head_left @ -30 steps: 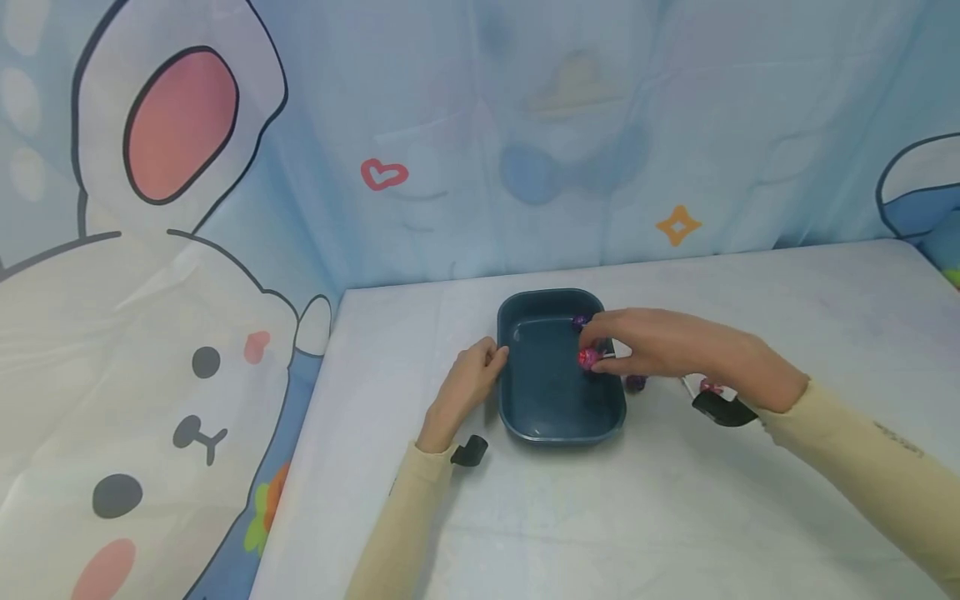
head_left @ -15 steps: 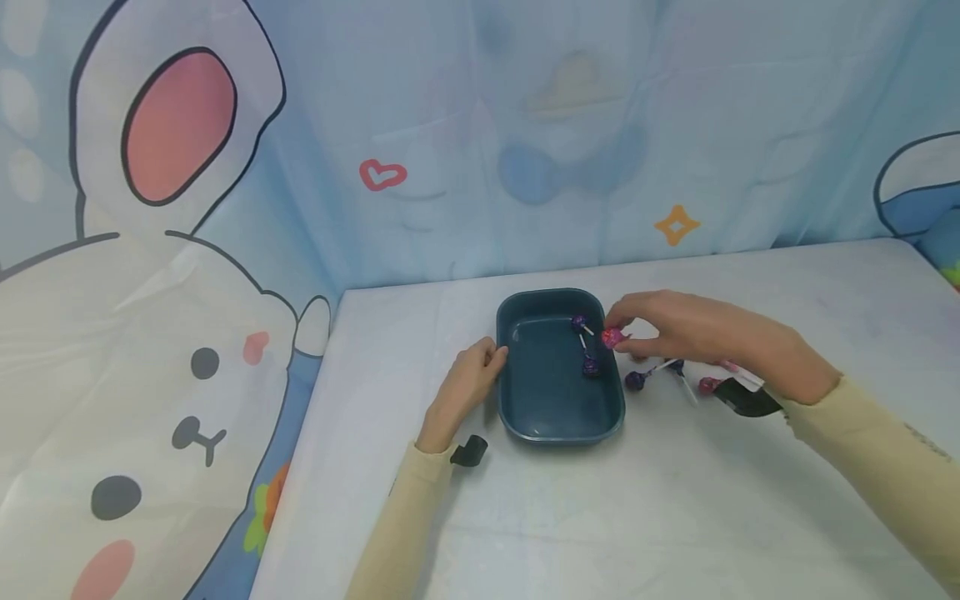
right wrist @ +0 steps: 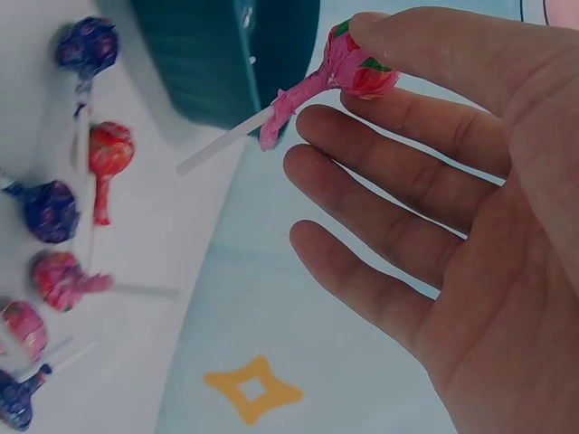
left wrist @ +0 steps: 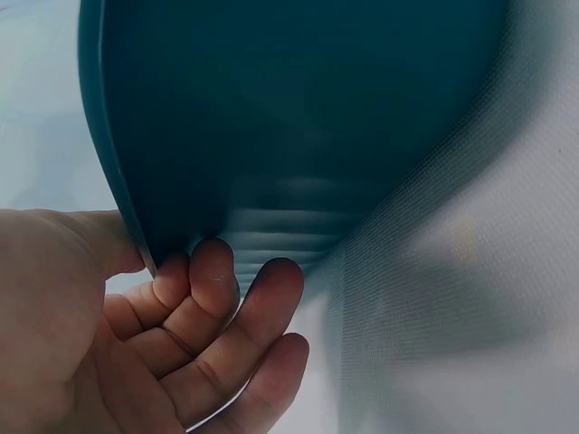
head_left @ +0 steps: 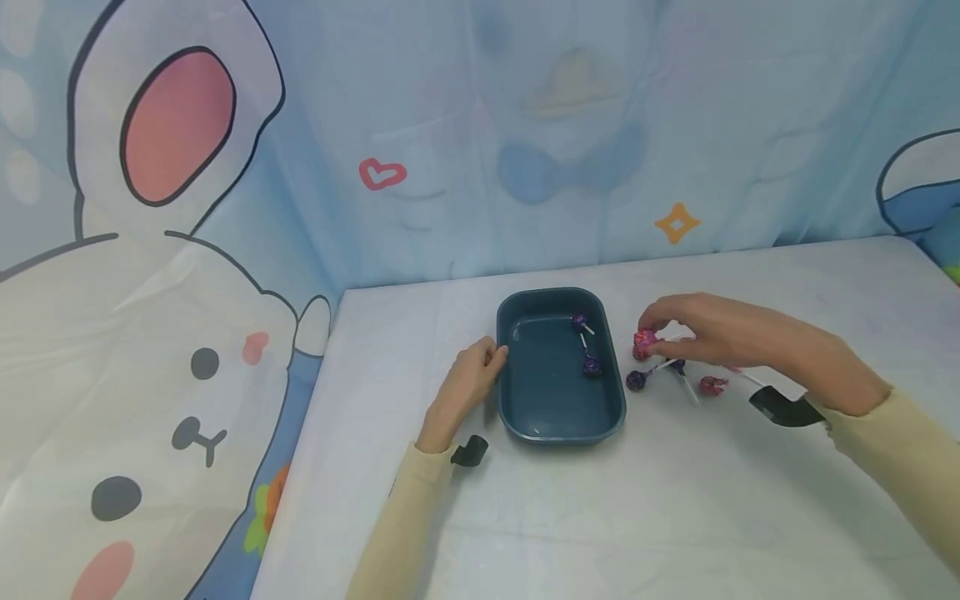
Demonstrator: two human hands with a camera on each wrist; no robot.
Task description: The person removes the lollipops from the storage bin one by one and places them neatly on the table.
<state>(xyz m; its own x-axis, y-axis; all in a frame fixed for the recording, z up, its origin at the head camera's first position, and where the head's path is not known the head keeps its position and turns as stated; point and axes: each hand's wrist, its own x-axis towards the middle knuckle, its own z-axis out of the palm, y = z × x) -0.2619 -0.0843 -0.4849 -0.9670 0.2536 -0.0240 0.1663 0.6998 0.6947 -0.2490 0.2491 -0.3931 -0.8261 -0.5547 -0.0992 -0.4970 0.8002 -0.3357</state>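
My right hand pinches a pink-wrapped lollipop by its head between thumb and forefinger, with its white stick pointing away and the other fingers spread. In the head view this hand is right of a dark teal tray, over loose lollipops. My left hand grips the tray's left rim; the left wrist view shows the thumb on one side of the tray wall and curled fingers on the other. Two purple lollipops lie in the tray's right part.
Several lollipops lie on the white table right of the tray, among them a purple one, a red one and a pink one. A printed blue curtain hangs behind the table.
My right hand has moved right with the pink lollipop, from over the tray past its rim to above the loose lollipops. The left hand and tray have stayed in place.
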